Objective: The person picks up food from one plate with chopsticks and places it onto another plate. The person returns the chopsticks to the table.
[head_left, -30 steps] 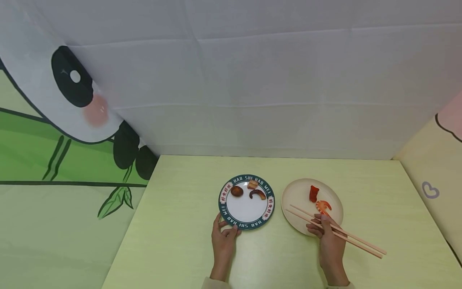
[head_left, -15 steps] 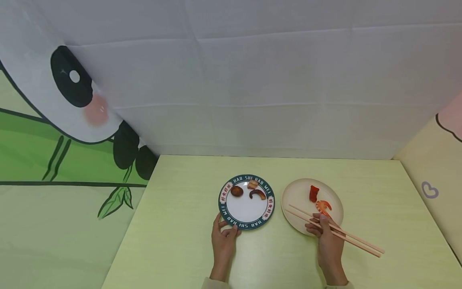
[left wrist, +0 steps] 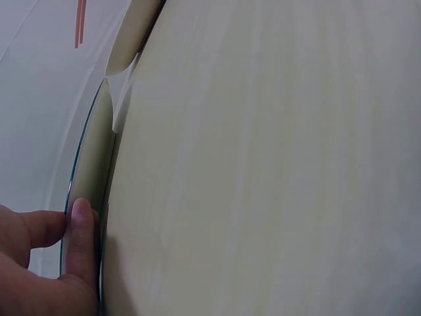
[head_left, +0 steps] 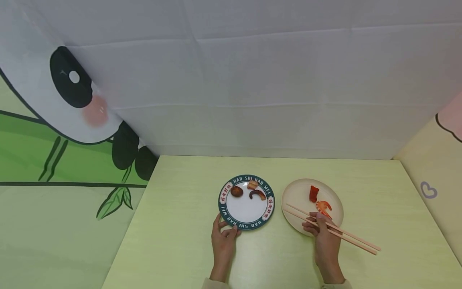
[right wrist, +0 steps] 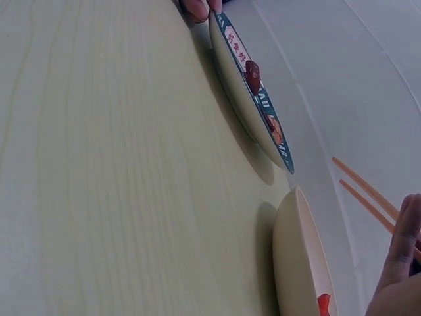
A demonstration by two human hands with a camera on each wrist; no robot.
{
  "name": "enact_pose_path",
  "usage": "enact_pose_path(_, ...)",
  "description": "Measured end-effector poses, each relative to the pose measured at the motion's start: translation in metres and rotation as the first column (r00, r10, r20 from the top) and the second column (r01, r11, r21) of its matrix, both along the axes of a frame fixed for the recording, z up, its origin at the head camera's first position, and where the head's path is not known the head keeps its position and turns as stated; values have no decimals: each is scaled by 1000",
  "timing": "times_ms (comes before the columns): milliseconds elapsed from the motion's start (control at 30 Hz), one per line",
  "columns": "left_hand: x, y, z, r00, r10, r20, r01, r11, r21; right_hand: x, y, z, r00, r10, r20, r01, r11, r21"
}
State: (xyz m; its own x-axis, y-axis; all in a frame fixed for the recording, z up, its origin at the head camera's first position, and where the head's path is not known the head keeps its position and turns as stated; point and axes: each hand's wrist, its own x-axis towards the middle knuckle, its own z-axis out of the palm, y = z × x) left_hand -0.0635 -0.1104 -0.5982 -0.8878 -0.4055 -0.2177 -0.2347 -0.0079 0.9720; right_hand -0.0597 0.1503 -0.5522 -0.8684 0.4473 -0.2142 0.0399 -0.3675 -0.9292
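Head view, lower centre: the left hand (head_left: 223,245) pinched the near rim of the patterned plate (head_left: 246,209). Judged: a light, steady pinch was enough there; lifting the edge would risk rolling the pieces. Lower right: the right hand (head_left: 326,239) gripped a pair of chopsticks (head_left: 355,237), tips parted over the left part of the cream dish (head_left: 294,196). In the right-wrist view the tips appeared raised, clear of the dish. Judged: tips best kept even, gap matched to a piece's width, closing at its middle with mild pressure.

Materials, left to right. Patterned plate: round, glossy, green lettered band around white; upper half held a brown domed piece (head_left: 236,191), a pale blocky piece (head_left: 252,184) and a dark curled piece (head_left: 257,195). Cream dish: matte-looking, smooth, curved wall; right half held a red oblong piece (head_left: 314,193) and, just below, an orange curved piece (head_left: 323,206), shrimp-like, partly hidden by the right hand. Chopsticks: slender, straight, pale, wood-like. Curled shapes probably offered less secure purchase than the oblong one.
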Motion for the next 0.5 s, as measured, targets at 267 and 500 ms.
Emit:
enact_pose_path(267, 0, 0, -1, 1000, 0, 7, 0, 1000, -6, -1, 0, -2, 1000, 6, -11, -6, 1000, 3)
enact_pose_path(500, 0, 1, 1, 1000, 1, 10, -1, 1000, -7, -3, -1, -2, 1000, 4, -26, -5, 1000, -2)
